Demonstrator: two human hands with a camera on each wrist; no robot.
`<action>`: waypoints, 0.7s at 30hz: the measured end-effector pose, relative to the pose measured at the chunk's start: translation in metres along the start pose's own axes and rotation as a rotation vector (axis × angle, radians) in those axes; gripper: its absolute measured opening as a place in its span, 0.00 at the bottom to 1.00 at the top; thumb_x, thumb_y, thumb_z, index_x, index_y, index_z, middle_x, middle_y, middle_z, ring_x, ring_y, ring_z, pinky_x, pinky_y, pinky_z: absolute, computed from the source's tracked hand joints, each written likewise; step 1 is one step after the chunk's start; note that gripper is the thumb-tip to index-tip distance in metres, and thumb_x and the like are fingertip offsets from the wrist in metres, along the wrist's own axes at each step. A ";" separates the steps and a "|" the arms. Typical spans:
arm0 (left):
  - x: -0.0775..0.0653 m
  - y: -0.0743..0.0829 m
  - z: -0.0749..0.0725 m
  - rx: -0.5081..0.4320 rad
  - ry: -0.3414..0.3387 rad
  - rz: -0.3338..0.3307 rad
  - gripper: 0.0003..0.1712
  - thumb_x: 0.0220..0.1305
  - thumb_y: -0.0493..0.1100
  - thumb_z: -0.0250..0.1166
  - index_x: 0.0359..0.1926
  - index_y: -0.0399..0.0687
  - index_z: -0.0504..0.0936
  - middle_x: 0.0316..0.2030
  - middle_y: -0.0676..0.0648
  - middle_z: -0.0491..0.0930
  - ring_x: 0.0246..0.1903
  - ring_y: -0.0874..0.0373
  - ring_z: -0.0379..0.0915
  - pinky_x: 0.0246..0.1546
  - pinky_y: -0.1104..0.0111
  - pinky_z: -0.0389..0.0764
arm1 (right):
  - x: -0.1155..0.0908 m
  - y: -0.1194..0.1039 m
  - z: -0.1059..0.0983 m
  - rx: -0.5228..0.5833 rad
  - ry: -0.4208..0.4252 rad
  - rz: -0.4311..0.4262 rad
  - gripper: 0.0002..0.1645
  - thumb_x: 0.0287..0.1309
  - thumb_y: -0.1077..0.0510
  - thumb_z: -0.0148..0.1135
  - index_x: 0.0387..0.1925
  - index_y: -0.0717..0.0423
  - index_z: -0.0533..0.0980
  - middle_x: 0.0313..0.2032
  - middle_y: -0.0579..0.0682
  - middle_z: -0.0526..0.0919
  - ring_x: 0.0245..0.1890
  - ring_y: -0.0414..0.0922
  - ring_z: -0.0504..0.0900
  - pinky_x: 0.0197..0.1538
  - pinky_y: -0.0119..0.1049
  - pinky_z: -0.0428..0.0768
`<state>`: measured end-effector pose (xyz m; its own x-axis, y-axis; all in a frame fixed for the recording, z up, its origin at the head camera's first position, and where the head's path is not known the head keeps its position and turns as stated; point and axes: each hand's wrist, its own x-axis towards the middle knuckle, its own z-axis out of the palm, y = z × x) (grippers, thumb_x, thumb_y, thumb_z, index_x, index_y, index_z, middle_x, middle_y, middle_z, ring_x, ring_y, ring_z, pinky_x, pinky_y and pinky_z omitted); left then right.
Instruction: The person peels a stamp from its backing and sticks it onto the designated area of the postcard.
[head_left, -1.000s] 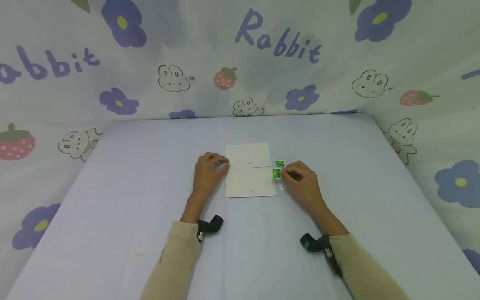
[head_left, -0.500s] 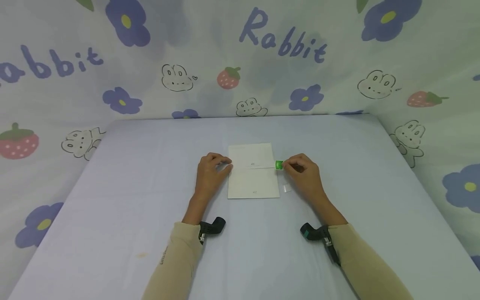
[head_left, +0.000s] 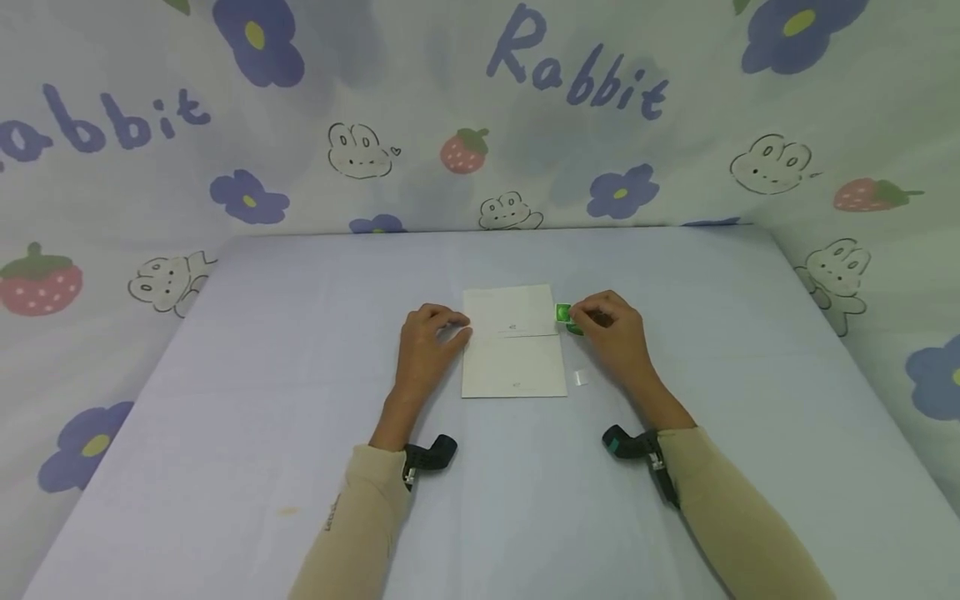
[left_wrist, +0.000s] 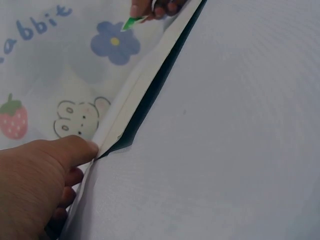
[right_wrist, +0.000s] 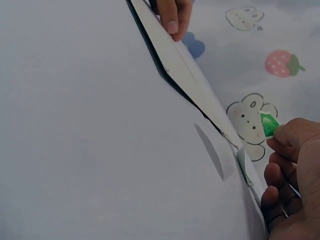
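Note:
Two cream panels of an opened booklet (head_left: 513, 367) lie flat with a fold across the middle; its underside looks dark green in the left wrist view. My left hand (head_left: 429, 350) rests at the booklet's left edge, thumb and fingertips apart near the fold. With thumb and forefinger my right hand (head_left: 617, 333) pinches a small green stamp-like square (head_left: 562, 313) with a white border, beside the upper panel's right edge. The right wrist view shows this green square (right_wrist: 269, 125) held tilted up. A second green piece (head_left: 575, 330) lies partly hidden under the right hand.
A small clear slip (head_left: 581, 378) lies right of the lower panel. White cloth covers the table (head_left: 300, 333). A printed rabbit-and-flower curtain (head_left: 420, 100) stands behind it and along both sides. Each wrist wears a black camera (head_left: 431, 452).
My right hand has lifted the green square away from the lower panel's right edge, up beside the upper panel. The clear slip stays behind on the cloth. My left hand keeps its place.

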<state>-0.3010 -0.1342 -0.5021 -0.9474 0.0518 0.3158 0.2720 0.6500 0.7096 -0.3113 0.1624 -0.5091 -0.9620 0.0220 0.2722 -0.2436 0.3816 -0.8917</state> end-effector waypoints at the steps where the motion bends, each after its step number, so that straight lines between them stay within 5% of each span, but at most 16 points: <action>1: 0.000 0.001 0.000 -0.003 -0.003 -0.003 0.07 0.61 0.40 0.73 0.41 0.46 0.89 0.45 0.46 0.78 0.47 0.49 0.70 0.50 0.57 0.69 | 0.002 0.001 0.000 0.001 0.000 0.000 0.10 0.63 0.56 0.69 0.41 0.59 0.85 0.43 0.51 0.80 0.42 0.43 0.78 0.46 0.28 0.77; 21: 0.001 0.000 0.002 0.024 -0.005 -0.009 0.07 0.61 0.40 0.73 0.41 0.47 0.89 0.45 0.47 0.78 0.46 0.49 0.69 0.49 0.57 0.69 | 0.028 0.003 0.007 -0.084 -0.032 -0.020 0.10 0.63 0.52 0.69 0.39 0.54 0.86 0.40 0.45 0.79 0.37 0.42 0.74 0.40 0.32 0.73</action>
<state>-0.3023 -0.1320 -0.5030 -0.9506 0.0499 0.3064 0.2598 0.6684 0.6970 -0.3395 0.1579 -0.5065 -0.9608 -0.0160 0.2768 -0.2531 0.4582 -0.8521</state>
